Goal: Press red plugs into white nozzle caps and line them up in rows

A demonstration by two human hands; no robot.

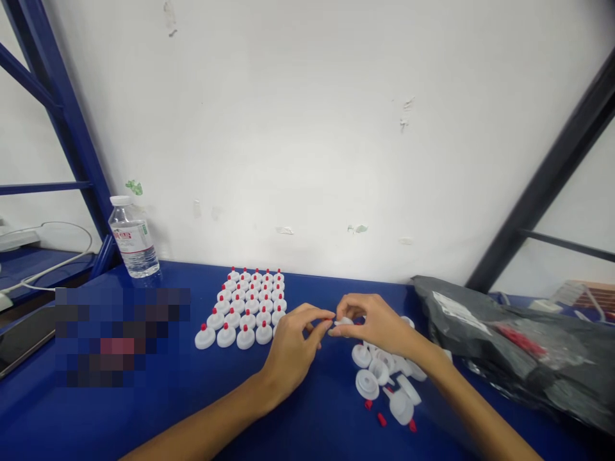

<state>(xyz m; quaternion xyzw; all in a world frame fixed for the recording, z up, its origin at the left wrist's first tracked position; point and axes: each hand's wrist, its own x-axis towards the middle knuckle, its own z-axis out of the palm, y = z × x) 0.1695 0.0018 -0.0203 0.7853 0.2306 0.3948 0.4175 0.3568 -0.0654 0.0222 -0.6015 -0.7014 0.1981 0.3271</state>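
Observation:
Between thumb and fingers, my left hand (298, 336) pinches a small red tip cap (329, 319). My right hand (368, 320) grips a white nozzle cap (343, 321), its narrow end meeting the red piece; the fingers partly hide both. Left of my hands stand rows of white nozzle caps (245, 338) with red tips pointing up. Below my right hand lies a loose pile of white nozzle caps (368, 384) without red tips, some overturned. A few loose red tip caps (382, 419) lie at the pile's near edge.
A water bottle (134, 237) stands at the back left by the blue frame (72, 128). On the right, a dark plastic bag (519, 352) has red pieces in clear wrap on it. A phone (29, 336) lies far left. The white wall (307, 128) closes off the blue table (307, 416).

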